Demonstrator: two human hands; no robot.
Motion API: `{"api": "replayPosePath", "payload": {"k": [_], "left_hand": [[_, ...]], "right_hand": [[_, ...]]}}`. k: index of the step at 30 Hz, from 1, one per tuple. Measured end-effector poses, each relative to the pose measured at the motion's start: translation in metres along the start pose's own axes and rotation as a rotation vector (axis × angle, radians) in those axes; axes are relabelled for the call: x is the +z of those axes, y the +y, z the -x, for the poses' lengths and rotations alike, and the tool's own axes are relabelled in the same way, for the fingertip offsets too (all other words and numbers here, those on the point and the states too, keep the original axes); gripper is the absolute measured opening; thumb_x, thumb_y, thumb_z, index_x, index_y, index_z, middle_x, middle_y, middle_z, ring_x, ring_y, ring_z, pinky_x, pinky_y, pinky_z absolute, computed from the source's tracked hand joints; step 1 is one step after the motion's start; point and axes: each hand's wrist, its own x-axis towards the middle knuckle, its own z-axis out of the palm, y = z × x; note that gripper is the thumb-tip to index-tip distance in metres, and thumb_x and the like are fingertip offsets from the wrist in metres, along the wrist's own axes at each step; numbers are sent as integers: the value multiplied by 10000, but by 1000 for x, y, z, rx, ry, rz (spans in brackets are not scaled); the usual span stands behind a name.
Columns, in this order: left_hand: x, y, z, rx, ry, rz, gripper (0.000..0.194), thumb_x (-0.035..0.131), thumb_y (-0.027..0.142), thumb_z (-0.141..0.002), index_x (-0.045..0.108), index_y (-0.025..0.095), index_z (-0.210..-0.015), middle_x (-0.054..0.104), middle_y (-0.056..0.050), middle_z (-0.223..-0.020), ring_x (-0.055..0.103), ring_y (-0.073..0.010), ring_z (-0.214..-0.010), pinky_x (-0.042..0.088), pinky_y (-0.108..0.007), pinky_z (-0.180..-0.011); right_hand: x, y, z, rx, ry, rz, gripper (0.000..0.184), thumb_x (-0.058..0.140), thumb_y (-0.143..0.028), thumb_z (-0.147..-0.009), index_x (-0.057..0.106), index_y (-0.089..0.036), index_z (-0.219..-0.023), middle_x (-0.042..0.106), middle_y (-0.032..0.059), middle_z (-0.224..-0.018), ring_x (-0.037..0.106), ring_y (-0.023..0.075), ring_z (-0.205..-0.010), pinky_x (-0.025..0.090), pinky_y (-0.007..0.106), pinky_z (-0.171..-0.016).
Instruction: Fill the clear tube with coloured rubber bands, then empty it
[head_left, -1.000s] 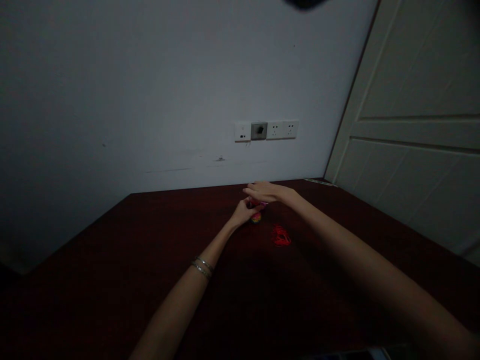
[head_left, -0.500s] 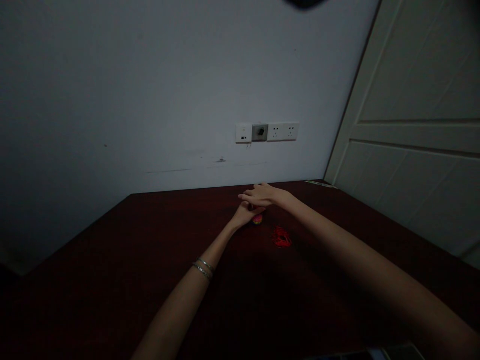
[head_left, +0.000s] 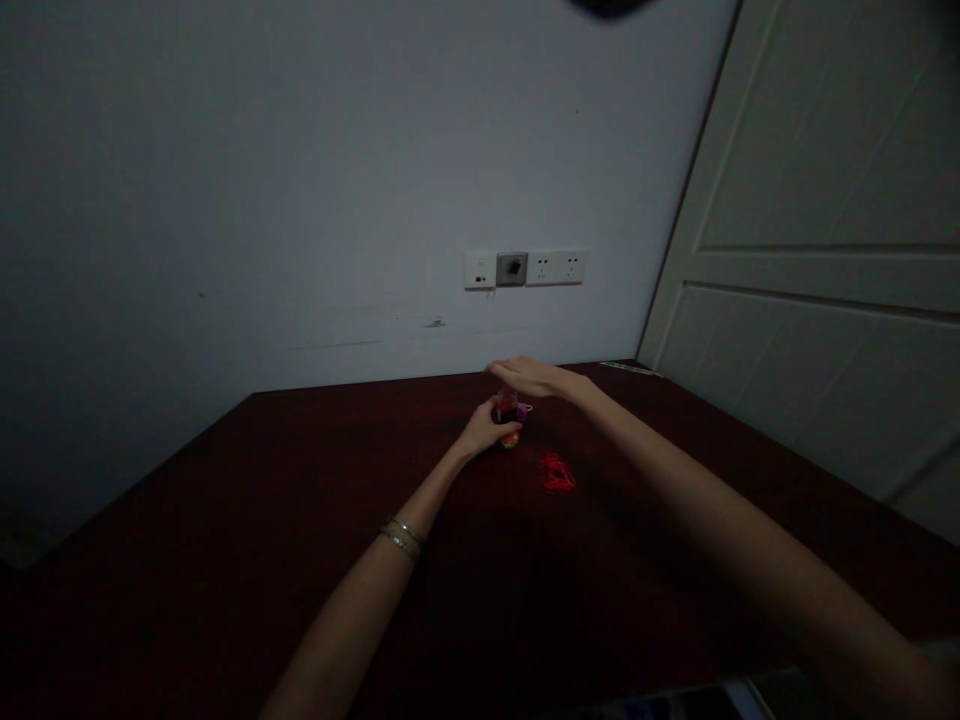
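We seem to be steadying the jar (head_left: 507, 410) near the table (head_left: 337, 490)'s far edge, left of that edge's right corner. Our left hand (head_left: 482, 430) pinches its side between thumb and fingers. Our right hand (head_left: 529, 376) reaches over its top, fingers stretched out flat; we cannot tell whether the palm touches it. A pink loop (head_left: 528, 408) shows at the jar's right side, and red string (head_left: 556, 472) lies loose nearer us. 2 bracelets (head_left: 401, 537) circle our left wrist. Any press or turn from above would call for a firm left pinch.
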Motion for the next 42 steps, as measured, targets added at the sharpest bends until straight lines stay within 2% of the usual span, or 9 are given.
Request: {"api": "replayPosePath", "payload": {"k": [5, 10, 13, 16, 19, 22, 28, 34, 42], "left_hand": [[2, -3, 1, 2, -21, 96, 649, 715, 148, -577, 455, 114, -1170, 574, -108, -1101, 556, -209, -964, 414, -357, -875], [-4, 4, 6, -29, -113, 114, 881, 759, 180, -534, 327, 152, -1301, 514, -140, -1185, 509, -235, -1057, 379, -399, -923], [-18, 16, 6, -105, -127, 64, 1102, 799, 233, -478, 178, 161, -1385, 406, -204, -1279, 438, -284, -1136, 358, -434, -934], [-34, 28, 2, -131, -48, 22, 1153, 807, 299, -476, 132, 194, -1405, 266, -226, -1367, 366, -319, -1193, 355, -436, -934], [-45, 33, -2, -98, -6, 1, 1093, 777, 345, -533, 131, 214, -1405, 246, -212, -1382, 360, -308, -1196, 361, -422, -927], [-51, 26, -3, -106, -67, 2, 1055, 775, 319, -536, 177, 191, -1395, 312, -210, -1344, 370, -297, -1188, 358, -416, -929], [-61, 0, 5, -252, -100, 133, 737, 608, 249, -639, 326, 243, -1321, 352, -145, -1339, 470, -241, -1106, 428, -349, -825], [-66, -22, 12, -319, -35, 133, 509, 563, 188, -623, 530, 158, -1130, 535, -137, -1178, 598, -191, -898, 450, -270, -704], [-55, -34, 15, -278, 187, 148, 289, 483, 107, -604, 642, 102, -845, 660, -85, -832, 588, -106, -608, 412, -195, -532]], "right_hand": [[-10, -1, 3, 36, 21, -101, 458, 241, -355, -914, 570, -104, -1112, 680, 98, -818, 583, 201, -857, 393, 303, -791], [-17, 16, 17, 42, 195, -338, 382, 352, -326, -870, 562, -113, -1108, 677, 83, -791, 592, 149, -708, 437, 261, -671], [-3, 41, 37, 137, 318, -448, 355, 434, -302, -806, 586, -103, -1058, 673, 83, -792, 592, 143, -679, 444, 248, -616], [26, 68, 60, 219, 200, -419, 274, 534, -278, -716, 652, -122, -908, 676, 70, -835, 604, 161, -739, 456, 265, -667], [56, 85, 78, 254, -40, -383, 269, 579, -235, -659, 675, -138, -890, 682, 56, -826, 611, 180, -769, 463, 280, -694], [72, 90, 89, 268, -104, -346, 321, 591, -236, -654, 669, -141, -950, 674, 77, -921, 609, 191, -808, 465, 286, -711], [79, 89, 95, 291, -124, -258, 410, 658, -314, -622, 661, -135, -990, 639, 105, -1026, 592, 211, -877, 450, 293, -767], [86, 90, 94, 253, -138, -266, 281, 602, -263, -659, 680, -127, -893, 674, 74, -862, 598, 171, -752, 441, 237, -647], [92, 91, 94, 271, -93, -291, 207, 561, -240, -685, 686, -109, -784, 673, 59, -718, 578, 142, -640, 407, 213, -570]]}}
